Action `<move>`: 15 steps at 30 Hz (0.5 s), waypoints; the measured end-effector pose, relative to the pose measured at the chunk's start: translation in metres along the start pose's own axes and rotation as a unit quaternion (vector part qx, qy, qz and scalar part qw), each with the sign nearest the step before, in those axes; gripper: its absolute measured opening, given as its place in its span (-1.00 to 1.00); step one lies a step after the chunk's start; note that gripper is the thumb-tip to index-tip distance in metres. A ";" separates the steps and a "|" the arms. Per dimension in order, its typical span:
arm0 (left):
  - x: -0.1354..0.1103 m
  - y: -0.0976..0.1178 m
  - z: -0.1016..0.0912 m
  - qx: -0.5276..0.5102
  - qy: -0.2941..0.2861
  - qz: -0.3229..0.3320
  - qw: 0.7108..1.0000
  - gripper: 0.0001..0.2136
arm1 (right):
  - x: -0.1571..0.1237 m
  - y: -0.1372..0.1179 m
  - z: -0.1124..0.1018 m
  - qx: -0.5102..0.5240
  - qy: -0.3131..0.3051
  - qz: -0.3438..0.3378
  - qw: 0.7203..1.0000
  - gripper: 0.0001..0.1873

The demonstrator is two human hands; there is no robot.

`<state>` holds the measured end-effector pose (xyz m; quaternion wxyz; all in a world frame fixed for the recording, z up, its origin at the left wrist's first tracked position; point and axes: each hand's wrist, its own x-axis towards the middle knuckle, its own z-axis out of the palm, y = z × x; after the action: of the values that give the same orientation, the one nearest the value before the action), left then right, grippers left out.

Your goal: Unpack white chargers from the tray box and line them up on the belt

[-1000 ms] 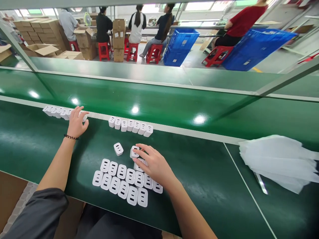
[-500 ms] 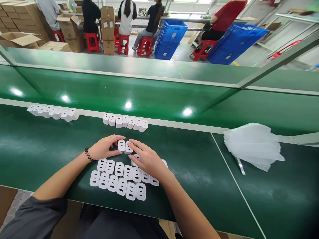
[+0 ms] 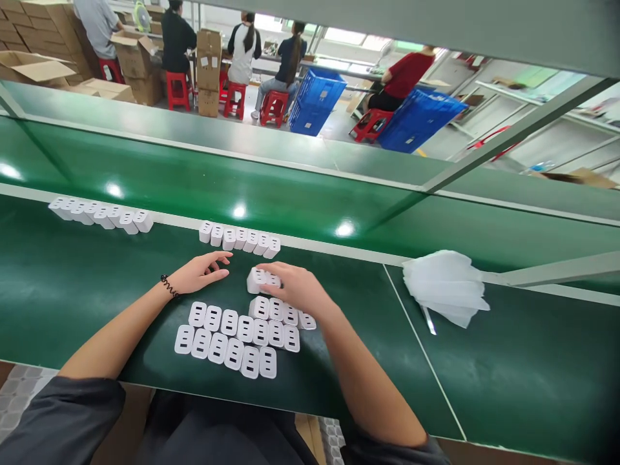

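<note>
My right hand (image 3: 295, 287) is closed over two white charger blocks (image 3: 256, 280) on the green bench (image 3: 77, 290), just above a flat cluster of several white chargers (image 3: 232, 339) lying face up. My left hand (image 3: 201, 272) rests to the left of those two blocks with its fingers stretched out and holds nothing. A black hair tie sits on its wrist. Two more rows of chargers stand along the white strip: one straight ahead (image 3: 239, 237) and one at the far left (image 3: 99, 215).
A pile of white plastic bags (image 3: 445, 287) lies to the right past a white line on the bench. A green conveyor belt (image 3: 290, 187) runs behind the strip. Beyond it several people sit on red stools among cardboard boxes and blue crates (image 3: 317, 100).
My left hand came back from the far-left row to the two loose chargers, then let go and drew aside. My right hand moved up and closed over the pair.
</note>
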<state>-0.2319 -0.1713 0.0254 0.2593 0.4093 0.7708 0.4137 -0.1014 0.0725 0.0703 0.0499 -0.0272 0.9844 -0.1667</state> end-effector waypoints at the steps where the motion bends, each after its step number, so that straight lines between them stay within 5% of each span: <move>1: 0.001 -0.002 0.000 0.004 0.002 -0.002 1.000 -0.51 | -0.004 0.011 -0.006 0.003 0.011 0.024 1.000 -0.72; 4: 0.002 -0.006 0.001 0.011 0.000 -0.006 1.000 -0.50 | -0.010 0.038 -0.017 -0.001 0.017 0.073 0.997 -0.79; 10: 0.002 -0.007 0.003 0.024 0.001 0.003 1.000 -0.48 | -0.005 0.050 -0.006 0.044 -0.021 0.068 0.996 -0.42; 15: 0.000 -0.006 0.004 0.048 0.001 0.021 0.999 -0.48 | 0.000 0.056 -0.001 0.099 0.000 0.054 0.994 -0.51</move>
<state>-0.2312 -0.1712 0.0185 0.2298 0.4373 0.7812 0.3817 -0.1032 0.1253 0.0526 0.0616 0.0306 0.9631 -0.2603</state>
